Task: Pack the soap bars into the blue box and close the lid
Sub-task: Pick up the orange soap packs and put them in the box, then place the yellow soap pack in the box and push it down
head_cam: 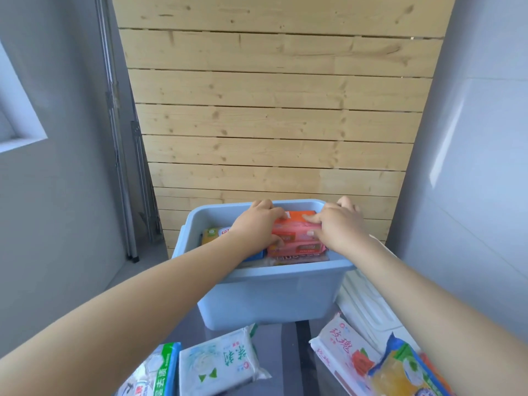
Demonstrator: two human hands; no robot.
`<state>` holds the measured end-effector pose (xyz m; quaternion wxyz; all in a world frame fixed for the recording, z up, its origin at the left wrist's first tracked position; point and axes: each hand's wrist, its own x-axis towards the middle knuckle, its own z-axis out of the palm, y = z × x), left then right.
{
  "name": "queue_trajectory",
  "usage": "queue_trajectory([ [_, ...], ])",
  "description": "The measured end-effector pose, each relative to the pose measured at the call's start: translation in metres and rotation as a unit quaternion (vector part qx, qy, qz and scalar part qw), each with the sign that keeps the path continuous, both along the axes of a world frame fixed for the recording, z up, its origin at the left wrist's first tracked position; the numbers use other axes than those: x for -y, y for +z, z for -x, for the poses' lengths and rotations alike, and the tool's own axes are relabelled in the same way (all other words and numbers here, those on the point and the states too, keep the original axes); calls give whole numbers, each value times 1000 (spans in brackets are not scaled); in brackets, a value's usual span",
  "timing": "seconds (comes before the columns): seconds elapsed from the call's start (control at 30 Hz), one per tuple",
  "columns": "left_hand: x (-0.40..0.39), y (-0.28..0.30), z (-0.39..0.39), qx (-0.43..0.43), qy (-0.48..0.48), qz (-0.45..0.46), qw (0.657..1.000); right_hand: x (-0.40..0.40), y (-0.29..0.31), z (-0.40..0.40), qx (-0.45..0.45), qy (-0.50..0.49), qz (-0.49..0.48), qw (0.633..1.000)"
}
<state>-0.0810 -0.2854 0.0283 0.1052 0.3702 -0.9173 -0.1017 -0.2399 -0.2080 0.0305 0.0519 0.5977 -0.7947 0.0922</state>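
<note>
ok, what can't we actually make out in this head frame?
- Bottom layers in the blue box: head view, hidden by its near wall and the pink soap packs on top.
- Fingers of the left hand and right hand: partly behind the packs and the far rim.
- White lid: covered by the right forearm.
- Green-labelled pack and yellow pack: cut by the bottom edge.

Pale wooden plank wall [274,115] behind, grey walls [57,195] either side, folded metal stand [125,167] left.
</note>
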Motion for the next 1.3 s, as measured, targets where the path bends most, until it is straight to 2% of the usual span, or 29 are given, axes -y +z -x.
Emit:
queue_trajectory([
  [0.1, -6, 4, -3, 14, 3, -10, 1000, -5, 1, -1, 42, 5, 4, 999],
  [0.2, -21, 14, -12, -75, 31, -73, 994, -21, 4, -1, 101, 24, 32, 994],
  [0.43, -101, 35, -20, -265, -22, -69, 961, -96, 7, -19, 199, 74, 194, 958],
  [0.53, -138, 29, -18, -302, -58, -64, 949, -140, 3, -19, 226, 69, 231, 944],
  [0.67, -170, 4, -6, -269, -102, -76, 955, -189, -13, -6, 241, 43, 198, 949],
  [0.83, -192, -34, 20, -160, -78, -200, 964, -227, -40, 11, 286, -9, 55, 957],
  [0.97, -205, -59, 37, -89, -45, -287, 953, -248, -57, 20, 332, -9, -44, 942],
  [1.03, -207, -66, 39, -93, -31, -290, 952, -252, -62, 19, 329, -1, -64, 942],
  [1.2, -207, -71, 45, -116, -11, -338, 934, -252, -72, 11, 228, -3, -54, 972],
  [1.3, -206, -70, 42, -142, 10, -362, 921, -250, -76, 8, 217, 2, -44, 975],
])
